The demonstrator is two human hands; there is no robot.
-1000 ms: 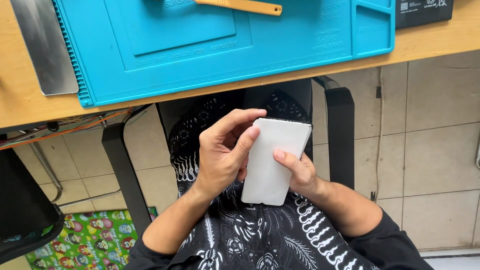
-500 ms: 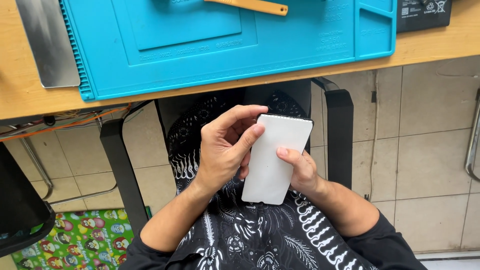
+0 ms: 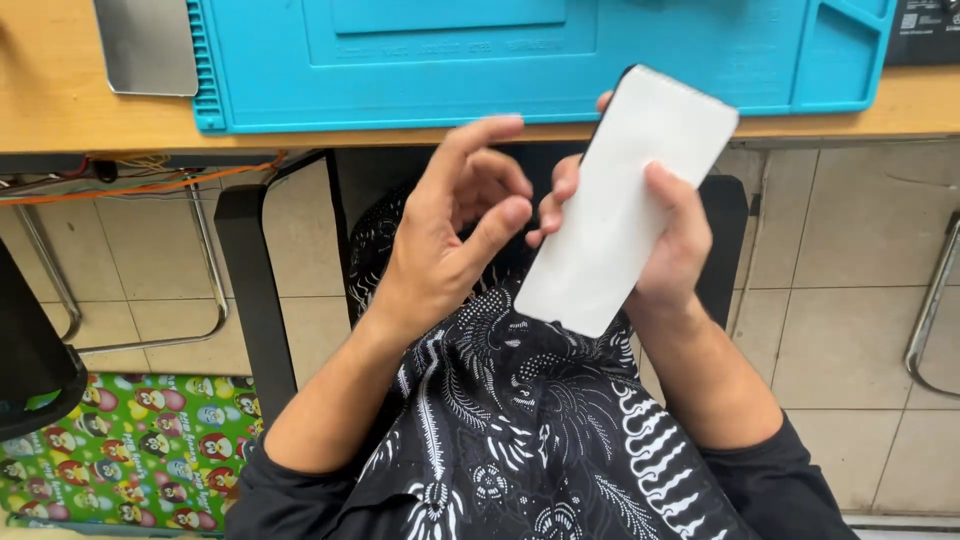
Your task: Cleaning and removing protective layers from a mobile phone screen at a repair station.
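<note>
My right hand [image 3: 672, 235] grips a flat white rectangular slab with a dark rim, a phone-like device [image 3: 622, 200], tilted with its top toward the table edge. Thumb lies on its white face, fingers curl behind its left edge. My left hand [image 3: 450, 235] hovers just left of the device with fingers spread and curled, holding nothing; its fingertips are close to the right hand's fingers but off the white face. Both hands are above my lap, over a black and white patterned garment [image 3: 520, 440].
A blue work mat [image 3: 420, 70] lies on the wooden table [image 3: 60, 100] ahead, with a grey metal plate [image 3: 145, 45] at its left. A black chair frame [image 3: 255, 290] surrounds my lap. Orange wires [image 3: 150, 185] hang under the table. Tiled floor and a colourful patterned sheet [image 3: 120, 440] lie below.
My left hand has come off the white device and opened beside it. My right hand has raised the device toward the table edge.
</note>
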